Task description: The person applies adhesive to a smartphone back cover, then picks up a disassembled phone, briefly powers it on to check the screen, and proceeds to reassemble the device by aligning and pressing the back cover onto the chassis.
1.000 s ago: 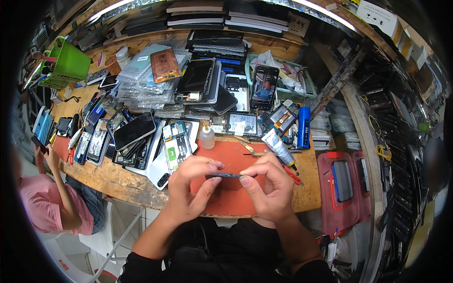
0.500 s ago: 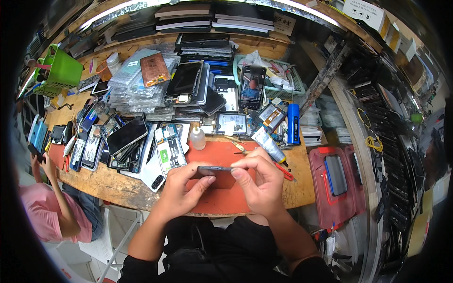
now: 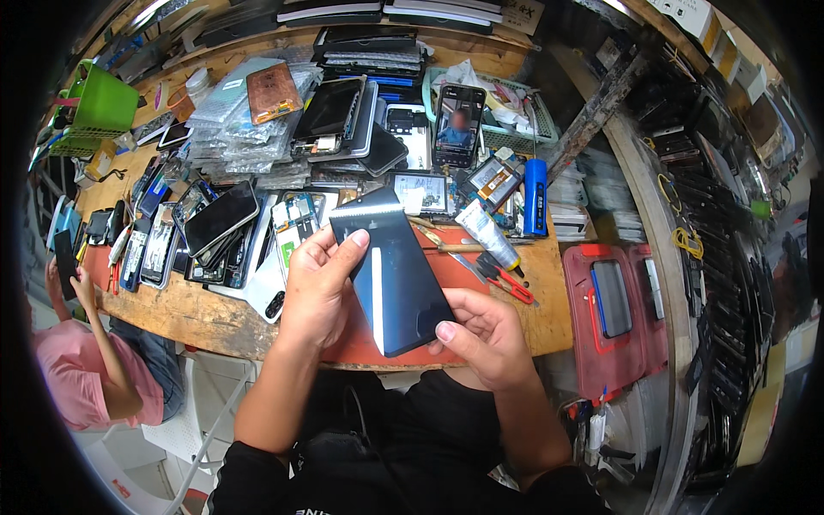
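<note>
A dark, glossy smartphone [image 3: 410, 270] is tilted above the red mat [image 3: 455, 271], a white streak of light reflected along its face. My left hand [image 3: 314, 283] grips its left edge near the far end, thumb on the surface. At the near right corner, my right hand [image 3: 487, 336] pinches it between thumb and fingers. Just beyond lie a white glue tube [image 3: 487, 232] and red-handled scissors [image 3: 513, 286]. Left of my left hand, an opened phone [image 3: 296, 225] shows its inner parts.
Stacked phones [image 3: 221, 216] and bubble-wrapped screens [image 3: 236, 129] crowd the bench. A lit phone [image 3: 457, 124] stands upright before a green basket [image 3: 539, 116]. A red case [image 3: 584, 365] lies right of the bench. At left, a person in pink [image 3: 99, 373] holds a dark phone [image 3: 65, 257].
The smartphone has turned from edge-on to broad face showing. My left hand has risen along it, while my right hand has moved down to its near corner.
</note>
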